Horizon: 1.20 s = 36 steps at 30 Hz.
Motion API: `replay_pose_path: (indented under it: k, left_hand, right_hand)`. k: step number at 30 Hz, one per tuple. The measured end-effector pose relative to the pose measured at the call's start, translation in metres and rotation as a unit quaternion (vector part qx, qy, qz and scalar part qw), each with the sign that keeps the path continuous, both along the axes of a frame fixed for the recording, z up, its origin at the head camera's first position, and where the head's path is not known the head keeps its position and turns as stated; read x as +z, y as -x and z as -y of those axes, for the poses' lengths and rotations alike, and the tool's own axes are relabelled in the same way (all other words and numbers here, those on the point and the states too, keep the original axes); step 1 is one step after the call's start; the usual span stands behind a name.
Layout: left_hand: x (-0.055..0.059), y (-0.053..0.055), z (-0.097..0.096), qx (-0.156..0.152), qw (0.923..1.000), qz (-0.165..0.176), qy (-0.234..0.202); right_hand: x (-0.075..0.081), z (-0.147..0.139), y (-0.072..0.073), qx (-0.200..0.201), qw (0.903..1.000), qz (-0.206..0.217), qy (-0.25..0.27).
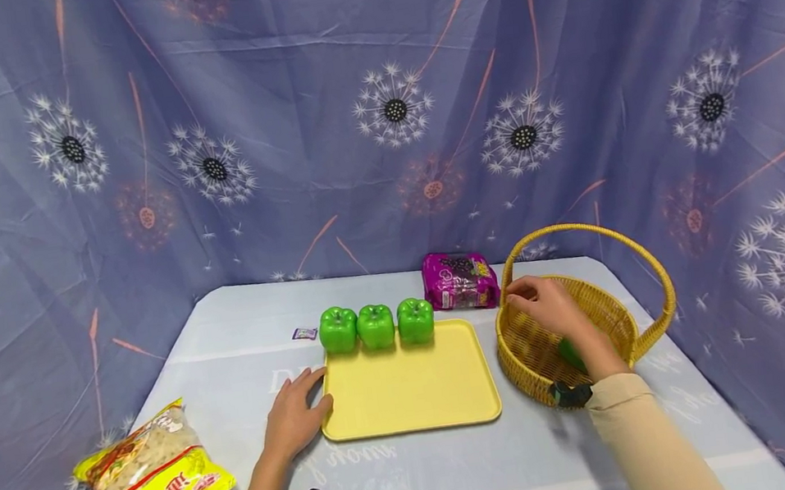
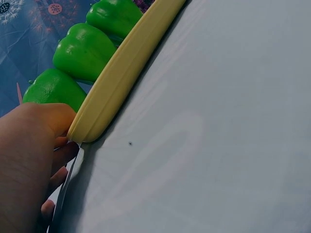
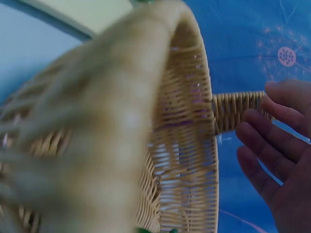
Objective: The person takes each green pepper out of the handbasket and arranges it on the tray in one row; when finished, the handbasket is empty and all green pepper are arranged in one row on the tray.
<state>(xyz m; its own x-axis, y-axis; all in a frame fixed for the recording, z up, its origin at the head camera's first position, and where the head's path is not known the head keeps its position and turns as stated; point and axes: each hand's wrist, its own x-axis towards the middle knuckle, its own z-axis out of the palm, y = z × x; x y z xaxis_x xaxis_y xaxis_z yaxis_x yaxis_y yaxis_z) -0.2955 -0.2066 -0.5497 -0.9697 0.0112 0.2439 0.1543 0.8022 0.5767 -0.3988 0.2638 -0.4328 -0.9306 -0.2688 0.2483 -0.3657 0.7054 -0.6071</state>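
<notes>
My left hand (image 1: pixel 295 413) rests at the left edge of a yellow tray (image 1: pixel 412 395), touching its rim; the left wrist view shows the thumb against the tray corner. Three green bell peppers (image 1: pixel 376 327) stand in a row along the tray's back edge. On the right, my right hand (image 1: pixel 549 305) is over a wicker basket (image 1: pixel 519 357), near the left foot of its tall handle (image 1: pixel 587 227). Nothing shows in this hand, and its fingers are loosely bent in the right wrist view. A green object (image 1: pixel 571 354), partly hidden by my forearm, lies inside the basket.
A purple snack package (image 1: pixel 460 280) lies behind the tray, left of the basket. A small purple packet (image 1: pixel 304 333) is left of the peppers. At the front left lies a yellow pasta bag (image 1: pixel 156 487). A patterned curtain (image 1: pixel 317 122) hangs behind the table.
</notes>
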Motion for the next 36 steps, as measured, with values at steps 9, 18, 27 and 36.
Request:
replay_pose_path:
  k: [9,18,27,36]
  left_hand:
    - [0.002,0.001,0.002,0.002,1.0,0.003,0.004]
    - [0.0,0.0,0.003,0.005,0.9998,0.017,0.002]
    - [0.0,0.001,0.002,0.003,0.9999,0.013,0.001]
    - [-0.002,0.002,0.001,0.005,0.9999,0.01,0.005]
  right_hand:
    - [0.001,-0.017,-0.001,-0.001,0.9999,0.003,-0.01]
    - [-0.004,-0.035,-0.001,-0.001,0.9973,0.009,-0.072]
    - [0.003,-0.048,-0.008,-0.018,0.9798,0.09,-0.178]
    - [0.005,-0.058,-0.016,-0.045,0.9554,0.161,-0.243]
